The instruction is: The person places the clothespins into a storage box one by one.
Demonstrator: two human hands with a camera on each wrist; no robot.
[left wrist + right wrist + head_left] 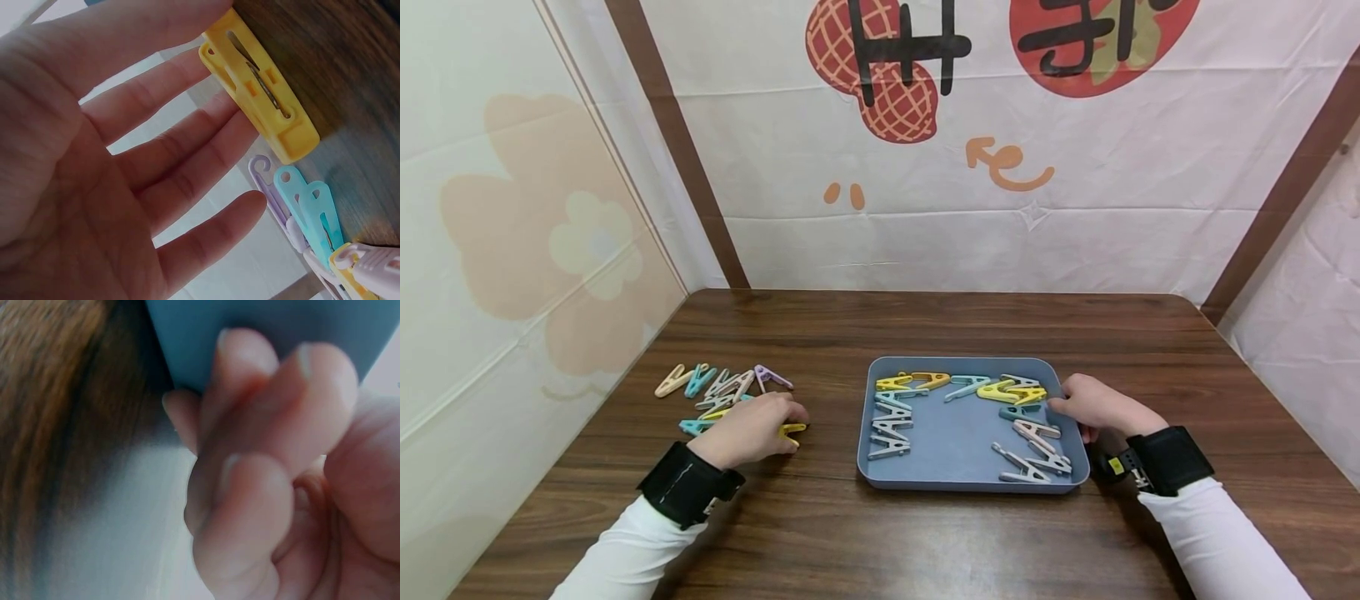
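Note:
At the left of the table, my left hand (758, 429) pinches a yellow clothespin (265, 87) between thumb and fingertips; its end also shows past the fingers in the head view. Beside and partly under this hand lies a loose pile with a purple clothespin (771, 377), a beige clothespin (673, 381), a light blue clothespin (309, 206) and several more. My right hand (1105, 406) grips the right side of a blue-grey tray (955, 446), thumb at the rim. In the right wrist view its curled fingers (319, 400) lie against the tray's outer wall.
Inside the tray, pale grey clothespins (891, 429) line the left side. Yellow clothespins (1000, 392) and teal ones lie along the back, and pinkish-grey clothespins (1037, 450) at the right. Behind the wooden table (820, 533) hangs a printed white cloth (925, 242).

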